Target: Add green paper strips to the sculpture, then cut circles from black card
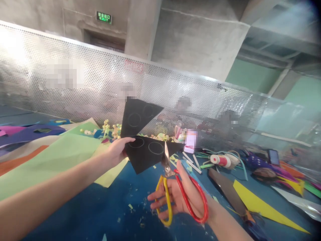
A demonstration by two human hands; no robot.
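Note:
My left hand pinches a black sheet near its middle, thumb on top and fingers behind. Several pale circles are drawn on the sheet, and a wide notch opens toward its right side. In my right hand is a pair of scissors with one red and one yellow handle loop. My thumb passes through the red loop and fingers through the yellow one. The blades point up at the sheet's lower right part, touching or overlapping it; whether they are cutting I cannot tell.
Light green sheets cover the left of the blue table. To the right lie a thread spool, white strips, a yellow sheet and a phone. A perforated metal screen runs behind.

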